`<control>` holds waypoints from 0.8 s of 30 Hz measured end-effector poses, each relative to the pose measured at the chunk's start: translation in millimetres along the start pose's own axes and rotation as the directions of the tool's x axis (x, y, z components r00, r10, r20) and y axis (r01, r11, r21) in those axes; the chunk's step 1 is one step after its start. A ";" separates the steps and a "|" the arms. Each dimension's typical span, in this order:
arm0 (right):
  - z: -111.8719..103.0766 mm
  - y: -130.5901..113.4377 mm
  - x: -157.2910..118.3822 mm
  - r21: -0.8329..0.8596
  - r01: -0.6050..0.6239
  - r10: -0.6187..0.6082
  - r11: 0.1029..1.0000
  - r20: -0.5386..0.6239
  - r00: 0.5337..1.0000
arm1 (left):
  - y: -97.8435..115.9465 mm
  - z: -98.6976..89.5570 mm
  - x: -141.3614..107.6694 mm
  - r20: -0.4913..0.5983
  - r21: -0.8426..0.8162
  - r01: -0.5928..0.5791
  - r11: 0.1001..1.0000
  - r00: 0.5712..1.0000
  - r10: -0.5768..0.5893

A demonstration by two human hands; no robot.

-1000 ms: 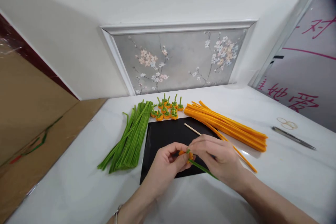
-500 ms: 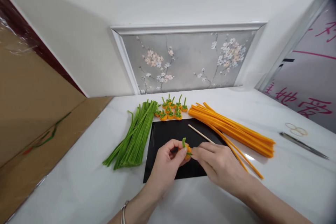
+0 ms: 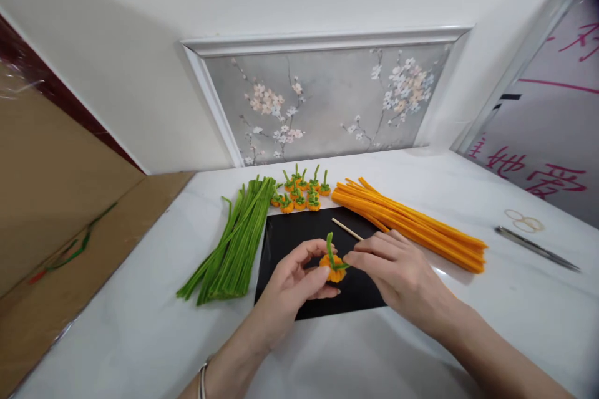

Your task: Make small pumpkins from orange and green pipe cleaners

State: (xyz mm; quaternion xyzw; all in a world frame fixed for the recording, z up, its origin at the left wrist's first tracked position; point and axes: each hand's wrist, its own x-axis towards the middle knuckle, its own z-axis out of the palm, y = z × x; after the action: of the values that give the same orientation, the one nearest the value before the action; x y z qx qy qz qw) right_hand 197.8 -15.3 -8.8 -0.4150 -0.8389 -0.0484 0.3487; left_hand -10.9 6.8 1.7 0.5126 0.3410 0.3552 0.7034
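Note:
Between its thumb and fingers, my left hand [image 3: 292, 277] holds a small orange pumpkin [image 3: 333, 270] made of fuzzy stems, with a green stem standing up from it. The fingertips of my right hand [image 3: 402, 265] pinch the end of a green piece on the pumpkin's right side. Both hands are over a black mat [image 3: 285, 237]. A thin wooden stick [image 3: 346, 229] lies on the mat, its lower end hidden by my right hand. Several finished-looking orange and green pumpkins [image 3: 299, 202] stand behind the mat.
Green fuzzy stems [image 3: 238, 243] lie left of the mat, orange ones [image 3: 412, 221] to the right. Farther right are tweezers [image 3: 538, 248] and thin rubber bands [image 3: 524, 221]. Cardboard [image 3: 93, 237] borders the white table [image 3: 140, 318] on the left.
The pumpkin has turned so its green stem stands upright and more orange shows. My left fingers have spread a little around it. The view has shifted slightly.

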 end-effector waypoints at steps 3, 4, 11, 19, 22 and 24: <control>-1.8 0.3 1.4 -0.003 0.017 -0.017 1.000 -0.005 1.000 | -1.3 0.1 2.0 0.021 0.084 0.025 0.996 0.999 -0.027; -1.5 0.0 1.6 0.007 0.015 -0.015 1.000 -0.003 1.000 | -2.3 1.0 2.5 0.018 0.103 0.007 0.995 1.000 -0.009; 5.3 -4.8 -0.1 0.150 -0.115 0.114 0.982 0.010 0.993 | -3.1 6.4 2.3 -0.021 0.274 -0.155 0.949 0.986 0.167; 8.5 -8.2 -2.0 0.062 -0.127 0.128 0.990 -0.020 0.992 | -9.0 5.6 2.2 -0.025 0.425 -0.328 0.844 0.928 0.373; 6.6 -8.4 -2.6 -0.001 -0.069 0.069 0.998 -0.048 0.996 | -12.0 7.1 2.0 -0.011 0.408 -0.350 0.843 0.921 0.388; 5.9 -8.7 -3.1 -0.017 -0.043 0.042 0.999 -0.068 0.997 | -14.0 7.9 0.6 0.010 0.421 -0.344 0.839 0.927 0.375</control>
State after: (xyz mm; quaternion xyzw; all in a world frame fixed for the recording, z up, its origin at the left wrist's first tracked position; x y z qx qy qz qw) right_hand 189.5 -20.7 -13.4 -0.4343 -0.8172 -0.0628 0.3737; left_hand -1.8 0.4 -10.0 0.6919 0.3317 0.4183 0.4860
